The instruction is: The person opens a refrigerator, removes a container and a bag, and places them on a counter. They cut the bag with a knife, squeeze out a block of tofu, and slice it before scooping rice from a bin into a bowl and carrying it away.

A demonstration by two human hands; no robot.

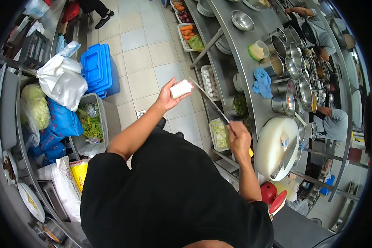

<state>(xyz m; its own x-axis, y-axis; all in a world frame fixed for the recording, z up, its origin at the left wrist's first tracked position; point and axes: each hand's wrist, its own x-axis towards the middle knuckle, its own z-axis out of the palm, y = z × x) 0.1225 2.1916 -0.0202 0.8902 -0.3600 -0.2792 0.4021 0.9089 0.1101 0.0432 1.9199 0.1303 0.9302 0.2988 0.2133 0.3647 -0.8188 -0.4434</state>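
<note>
My left hand [168, 99] is held out over the floor. A white rectangular block [180, 89] lies across its palm, with the thumb and fingertips against its edges. In my right hand [239, 140] is a long narrow knife [214, 105], gripped by its dark handle. The blade slants up and left, its tip near the block. Beside my right hand stands a round white cutting board [273, 159] on the steel counter, with a cleaver [286, 159] lying on it.
The steel counter [246, 78] on my right carries metal pots [283, 103] and a blue cloth [261, 82]. Below are trays of eggs [211, 82] and cut cabbage [221, 134]. On my left are a blue bin [98, 70] and a vegetable tub [111, 111]. Other people stand across the counter.
</note>
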